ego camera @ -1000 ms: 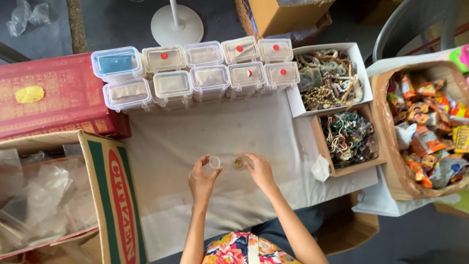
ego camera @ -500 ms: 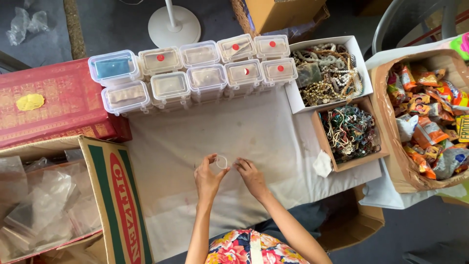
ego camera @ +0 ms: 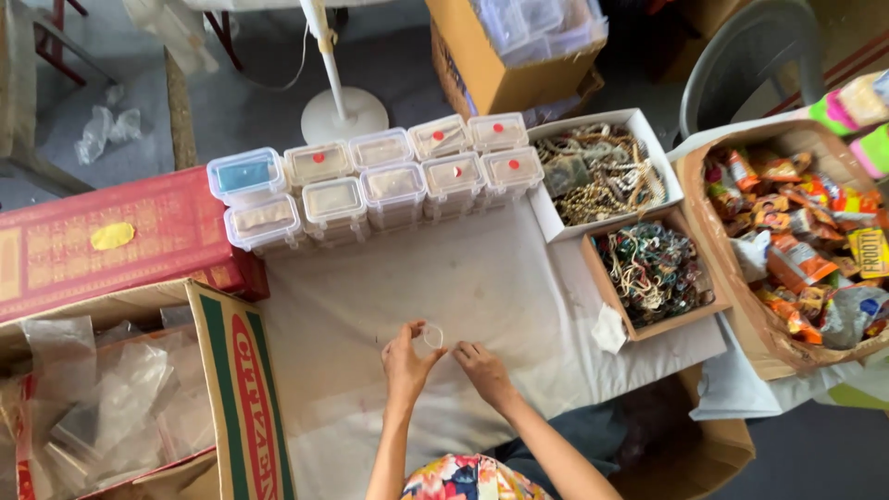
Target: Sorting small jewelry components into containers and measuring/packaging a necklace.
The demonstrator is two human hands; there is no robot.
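Hands meet at six o'clock: left hand (ego camera: 407, 361) now pinches a small clear pouch (ego camera: 432, 336); right hand (ego camera: 482, 368), previously apart, curls beside it, seemingly empty.

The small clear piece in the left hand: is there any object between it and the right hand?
Nothing visible. The left hand pinches the small clear piece above the white cloth; the right hand is just beside it, with only bare cloth between them.

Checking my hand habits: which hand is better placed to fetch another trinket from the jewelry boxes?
Right, probably. The right hand is free and nearer the jewelry boxes on its side, while the left hand holds the small clear container.
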